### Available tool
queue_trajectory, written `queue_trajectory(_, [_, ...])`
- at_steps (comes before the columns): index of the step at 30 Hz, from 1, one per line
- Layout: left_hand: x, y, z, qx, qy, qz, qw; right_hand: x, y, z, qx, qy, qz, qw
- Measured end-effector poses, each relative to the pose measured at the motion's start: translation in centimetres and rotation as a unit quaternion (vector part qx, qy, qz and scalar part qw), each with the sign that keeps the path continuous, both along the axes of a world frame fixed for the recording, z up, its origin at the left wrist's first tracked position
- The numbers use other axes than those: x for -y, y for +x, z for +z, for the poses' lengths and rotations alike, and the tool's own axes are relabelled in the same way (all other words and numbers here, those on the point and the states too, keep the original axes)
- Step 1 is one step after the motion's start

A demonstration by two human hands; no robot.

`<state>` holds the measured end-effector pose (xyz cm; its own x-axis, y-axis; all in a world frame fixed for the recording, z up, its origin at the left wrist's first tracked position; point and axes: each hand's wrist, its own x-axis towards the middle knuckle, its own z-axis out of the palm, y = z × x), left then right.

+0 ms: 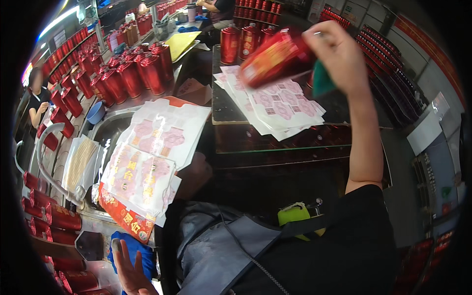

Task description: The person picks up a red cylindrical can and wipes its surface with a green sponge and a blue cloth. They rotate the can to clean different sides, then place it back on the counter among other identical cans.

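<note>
Raised over the dark table, my right hand (341, 56) is closed around the top end of a glossy red bottle (278, 59) with gold markings. The bottle is tilted, its base toward the left, and looks blurred. A green piece (322, 80) shows under the same hand; its kind I cannot tell. Below the bottle lie printed pink-and-white sheets (285, 105). At the lower left my left hand (129, 270) has its fingers stretched apart and holds nothing. It is beside a blue cloth (142, 255), below a stack of printed sheets (152, 162) by the sink.
Several red bottles (130, 78) crowd the left counter, and others (238, 44) stand at the dark table's (223, 110) back. A curved faucet (46, 164), sink (115, 125) and blue cup (97, 113) are on the left. Two people work farther off. Bottle-filled racks (378, 54) stand right.
</note>
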<state>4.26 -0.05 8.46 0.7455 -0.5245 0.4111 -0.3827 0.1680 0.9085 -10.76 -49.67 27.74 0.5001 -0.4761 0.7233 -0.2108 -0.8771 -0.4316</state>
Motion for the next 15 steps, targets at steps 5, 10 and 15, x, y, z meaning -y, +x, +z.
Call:
queue_trajectory(5, [1.7,-0.6,1.8,0.008,0.043,-0.038,0.998,16.5,-9.7,2.6,-0.12,-0.126,-0.406,0.897])
queue_trajectory(10, [1.7,-0.8,1.2,-0.01,0.022,-0.024,0.999,31.1,-14.7,-0.3,-0.247,-0.045,-0.519,0.817])
queue_trajectory(15, [1.5,-0.6,-1.2,-0.054,0.031,0.099,0.993,43.7,-18.7,-6.7,-0.271,0.028,-0.49,0.828])
